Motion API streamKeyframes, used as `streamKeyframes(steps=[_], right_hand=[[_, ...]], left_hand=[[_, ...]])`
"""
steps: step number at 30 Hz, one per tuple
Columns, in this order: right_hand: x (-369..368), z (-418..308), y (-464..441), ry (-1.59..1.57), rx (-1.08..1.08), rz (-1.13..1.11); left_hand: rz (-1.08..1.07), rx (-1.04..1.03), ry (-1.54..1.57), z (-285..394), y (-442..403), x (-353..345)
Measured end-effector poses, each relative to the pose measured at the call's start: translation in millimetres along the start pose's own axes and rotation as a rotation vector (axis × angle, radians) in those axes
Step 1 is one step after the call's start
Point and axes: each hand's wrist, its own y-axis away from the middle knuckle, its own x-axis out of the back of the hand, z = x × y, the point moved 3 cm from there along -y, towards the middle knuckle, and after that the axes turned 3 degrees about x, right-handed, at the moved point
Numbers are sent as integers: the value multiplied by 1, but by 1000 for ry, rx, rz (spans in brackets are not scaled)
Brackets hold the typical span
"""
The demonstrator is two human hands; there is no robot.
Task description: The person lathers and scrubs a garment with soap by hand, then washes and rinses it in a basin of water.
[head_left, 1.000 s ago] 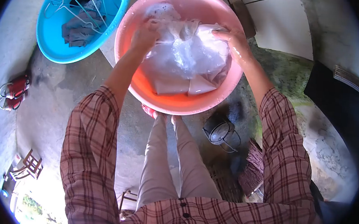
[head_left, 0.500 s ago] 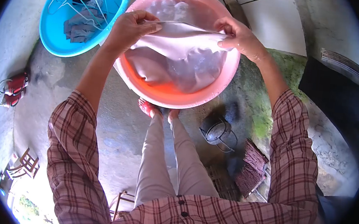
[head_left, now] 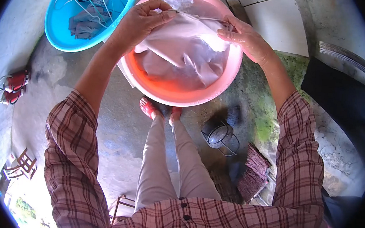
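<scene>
A pale, wet piece of clothing [head_left: 177, 43] stretches between my two hands, its lower folds lying in the water of a pink basin [head_left: 233, 71]. Its exact kind cannot be made out. At the left, my left hand [head_left: 143, 24] pinches the upper edge between thumb and fingers. My right hand [head_left: 247, 40] grips the same edge on the other side, above the basin's right rim. Some bubbles or suds show on the water behind the cloth. Both hands are above the basin, and the fabric between them sags slightly.
Left of the basin stands a blue tub [head_left: 55, 35] with wire hangers [head_left: 86, 5] and dark clothes [head_left: 89, 23] inside. A black pot-like container [head_left: 217, 134] sits on the floor near my feet. Red shoes [head_left: 13, 87] lean by the left wall, and a small wooden chair [head_left: 23, 165] is lower left.
Both hands still hold the cloth's edge. The left hand has risen and shifted right, bringing the hands closer together. More of the fabric now spreads down toward the basin's front.
</scene>
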Motion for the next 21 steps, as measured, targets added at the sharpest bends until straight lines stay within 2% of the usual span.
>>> streamKeyframes(steps=[2,5,7,11,13,16,19,21], right_hand=[[2,-2,-1,50,41,-18],[8,-4,0,119,141,91],[10,-17,4,308,169,152],[12,-29,11,635,289,246],[8,-33,12,608,288,248],[12,-37,11,551,169,220],[32,-32,7,358,22,179],[32,-33,5,114,-12,178]], left_hand=[[5,-27,-30,2,1,0],[6,-72,-139,3,1,2],[-21,-67,-177,7,3,4],[57,-94,-377,-3,3,17],[95,-61,-574,-6,5,22],[152,-15,-522,-21,6,34],[314,-73,-247,-35,11,50],[334,-48,-131,-42,16,52]])
